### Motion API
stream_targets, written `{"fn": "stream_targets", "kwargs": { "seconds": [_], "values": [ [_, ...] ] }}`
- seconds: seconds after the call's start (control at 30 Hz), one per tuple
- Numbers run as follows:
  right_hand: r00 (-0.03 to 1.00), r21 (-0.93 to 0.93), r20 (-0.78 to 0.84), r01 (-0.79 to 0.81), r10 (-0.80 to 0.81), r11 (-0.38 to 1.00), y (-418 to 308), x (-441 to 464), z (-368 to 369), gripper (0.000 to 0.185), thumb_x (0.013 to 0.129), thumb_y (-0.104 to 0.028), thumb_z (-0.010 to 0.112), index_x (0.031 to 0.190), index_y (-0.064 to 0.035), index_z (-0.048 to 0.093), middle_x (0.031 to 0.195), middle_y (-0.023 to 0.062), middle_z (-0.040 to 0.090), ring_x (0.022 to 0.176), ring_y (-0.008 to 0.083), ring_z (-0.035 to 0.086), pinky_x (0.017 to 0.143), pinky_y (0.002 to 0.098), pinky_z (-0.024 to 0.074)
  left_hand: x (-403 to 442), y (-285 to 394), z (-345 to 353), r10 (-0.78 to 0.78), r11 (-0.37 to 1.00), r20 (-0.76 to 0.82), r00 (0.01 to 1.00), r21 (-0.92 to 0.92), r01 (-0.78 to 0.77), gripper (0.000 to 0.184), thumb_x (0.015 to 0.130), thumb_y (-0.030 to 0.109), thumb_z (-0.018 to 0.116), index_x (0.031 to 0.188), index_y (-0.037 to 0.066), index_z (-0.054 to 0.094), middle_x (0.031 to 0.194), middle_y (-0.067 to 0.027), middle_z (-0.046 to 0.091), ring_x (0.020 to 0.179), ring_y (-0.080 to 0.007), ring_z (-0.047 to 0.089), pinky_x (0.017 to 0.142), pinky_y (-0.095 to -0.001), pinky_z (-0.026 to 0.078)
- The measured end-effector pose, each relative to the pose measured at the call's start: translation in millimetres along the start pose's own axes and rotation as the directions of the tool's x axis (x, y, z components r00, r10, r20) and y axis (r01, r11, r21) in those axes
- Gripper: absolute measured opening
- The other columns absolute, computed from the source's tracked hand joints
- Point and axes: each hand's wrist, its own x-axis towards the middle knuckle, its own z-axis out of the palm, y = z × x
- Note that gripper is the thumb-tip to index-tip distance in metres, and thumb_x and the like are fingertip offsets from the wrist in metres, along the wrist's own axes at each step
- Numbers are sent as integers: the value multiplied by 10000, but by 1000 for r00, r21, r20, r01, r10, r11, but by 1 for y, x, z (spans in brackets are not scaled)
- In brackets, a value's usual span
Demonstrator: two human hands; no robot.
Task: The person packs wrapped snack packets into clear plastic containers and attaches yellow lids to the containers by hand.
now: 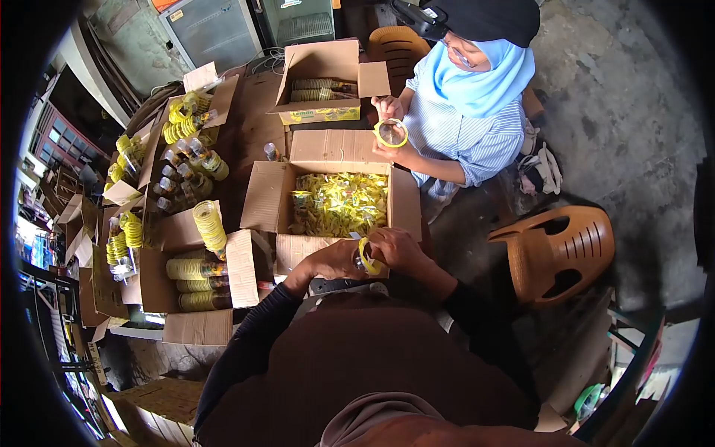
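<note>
Close to my body, my left hand [337, 261] is closed around a clear round plastic piece with a yellow rim [365, 262], perhaps a cup or lid. The fingers of my right hand [398, 249] pinch at that yellow rim from the other side. Just beyond both hands stands an open cardboard box [279, 197] filled with yellow and clear plastic scraps [339, 201]. Across from me a person [465, 112] holds a similar clear round piece with a yellow rim [392, 132] in both hands.
On the left, an open carton [160, 279] holds stacks of yellow-rimmed pieces, with one stack [210, 227] standing by its flap. Several capped bottles [182, 182] stand behind it. Another carton [328, 113] sits at the back. A brown plastic chair [558, 253] is at my right.
</note>
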Motion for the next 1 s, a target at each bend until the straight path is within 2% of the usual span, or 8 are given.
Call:
{"fn": "stream_targets", "kwargs": {
  "seconds": [0.2, 0.33, 0.5, 0.67, 0.8, 0.87, 0.9, 1.0],
  "values": [
    [978, 152, -163, -107, 132, 982, -9, -2, 1, 268, 861, -289, 522, 806, -26, 520, 776, 156, 546, 750, 369, 572, 669, 454, 459, 1, -2, 10, 154, 964, -216, 964, -182, -195, 386, 706, 136, 732, 1030, 9, 566, 913, -175, 649, 826, -287, 651, 731, -352, 495],
    [950, 201, -263, -119, 170, 972, -15, 2, 4, 284, 869, -288, 507, 767, -23, 486, 742, 157, 520, 717, 376, 554, 636, 452, 435, -1, -8, 17, 72, 995, -264, 962, 87, -51, 460, 715, 181, 717, 1091, 3, 521, 865, -207, 642, 772, -384, 638, 670, -402, 505],
    [931, 229, -298, -145, 211, 963, -9, 10, 19, 290, 888, -275, 502, 765, -13, 486, 745, 168, 520, 726, 389, 550, 627, 453, 427, -6, -6, 17, 114, 951, -380, 918, 310, 11, 551, 679, 215, 761, 1112, -17, 510, 836, -205, 646, 747, -397, 637, 653, -429, 521],
    [730, 386, -359, -450, 581, 805, 54, 7, 31, 183, 886, -168, 555, 887, 15, 546, 814, 214, 575, 772, 422, 567, 647, 445, 436, -17, -18, 27, 166, 896, -511, 844, 435, 86, 642, 658, 238, 804, 1168, -14, 505, 895, -199, 651, 807, -382, 649, 707, -420, 535],
    [784, 396, -349, -373, 513, 839, 88, -2, 34, 157, 883, -138, 577, 884, 20, 571, 809, 221, 582, 770, 415, 577, 654, 437, 445, -28, -37, 25, 16, 955, -593, 805, 248, 164, 667, 673, 195, 820, 1206, -29, 487, 1051, -187, 622, 953, -362, 631, 822, -396, 517],
    [892, 326, -246, -292, 379, 899, 80, 6, 29, 158, 882, -130, 589, 865, 27, 590, 821, 212, 589, 771, 397, 591, 658, 425, 459, -30, -29, 23, 46, 990, -662, 748, 129, 53, 666, 716, 208, 803, 1224, -56, 463, 1067, -194, 625, 1009, -334, 620, 909, -391, 479],
    [901, 297, -258, -270, 349, 916, 75, 12, 32, 171, 873, -152, 610, 855, 18, 613, 839, 196, 604, 764, 375, 605, 659, 415, 471, -28, -34, 22, 168, 967, -660, 732, 254, 7, 802, 734, 219, 783, 1288, -117, 311, 1089, -243, 583, 1005, -388, 587, 887, -411, 480],
    [888, 253, -152, -389, 434, 886, 62, 29, 35, 133, 862, -133, 605, 877, -7, 645, 854, 171, 622, 763, 358, 615, 662, 407, 482, -29, -38, 22, 139, 973, -696, 704, 229, 34, 749, 759, 220, 769, 1280, -96, 333, 1102, -246, 562, 1004, -403, 577, 900, -417, 466]
  ]
}}
